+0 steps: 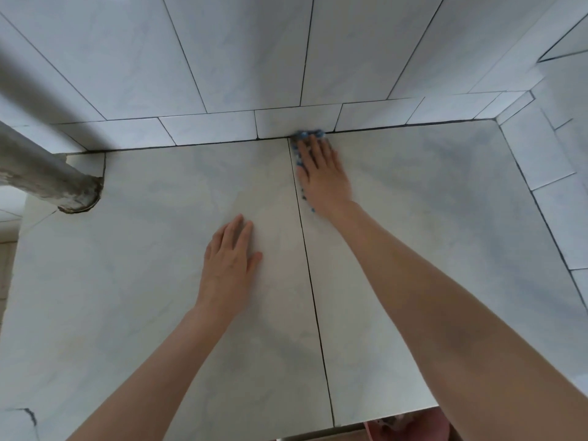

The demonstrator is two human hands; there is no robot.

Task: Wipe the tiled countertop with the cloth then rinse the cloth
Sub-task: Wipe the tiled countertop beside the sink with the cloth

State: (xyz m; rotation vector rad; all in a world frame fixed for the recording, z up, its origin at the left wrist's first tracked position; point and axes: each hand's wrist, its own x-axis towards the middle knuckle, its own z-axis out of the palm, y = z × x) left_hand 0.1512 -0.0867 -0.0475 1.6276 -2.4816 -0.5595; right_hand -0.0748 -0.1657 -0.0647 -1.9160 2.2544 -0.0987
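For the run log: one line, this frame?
wiping | right hand presses blue-white cloth at wall | left hand flat on pale tiled countertop

Pale tiled countertop [159, 249], blue cloth [307, 134] at back

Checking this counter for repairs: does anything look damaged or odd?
Yes. Where the pipe meets the countertop at the left, the hole has a ragged, chipped rim. A dark crack also marks the near-left corner.
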